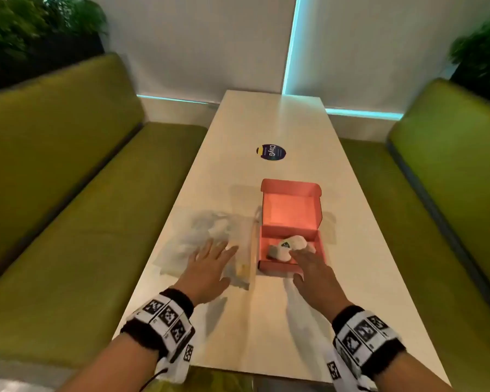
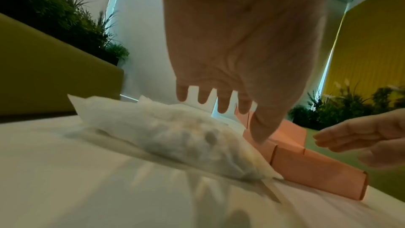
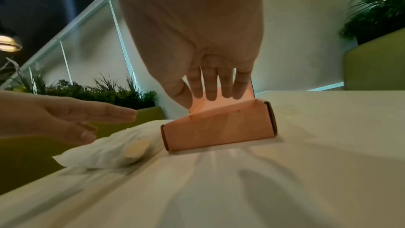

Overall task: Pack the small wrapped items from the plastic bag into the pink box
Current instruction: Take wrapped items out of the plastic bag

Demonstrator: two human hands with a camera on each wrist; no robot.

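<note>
The pink box (image 1: 277, 265) stands open on the white table, lid (image 1: 291, 203) tilted back, with white wrapped items (image 1: 287, 246) inside. My right hand (image 1: 309, 265) hovers over the box's near edge with straight fingers, holding nothing; in the right wrist view its fingers (image 3: 210, 86) spread above the pink box (image 3: 219, 129). Left of the box lies the clear plastic bag (image 1: 210, 244) with more wrapped items. My left hand (image 1: 210, 258) is flat and spread over the bag (image 2: 171, 138), slightly above it in the left wrist view, fingers (image 2: 203, 94) straight.
A round dark sticker (image 1: 271, 152) lies on the white table (image 1: 266, 329) beyond the box. Green benches (image 1: 68, 193) flank the table on both sides, with plants (image 1: 26, 29) behind them. The table's near edge (image 1: 266, 376) runs just behind my wrists.
</note>
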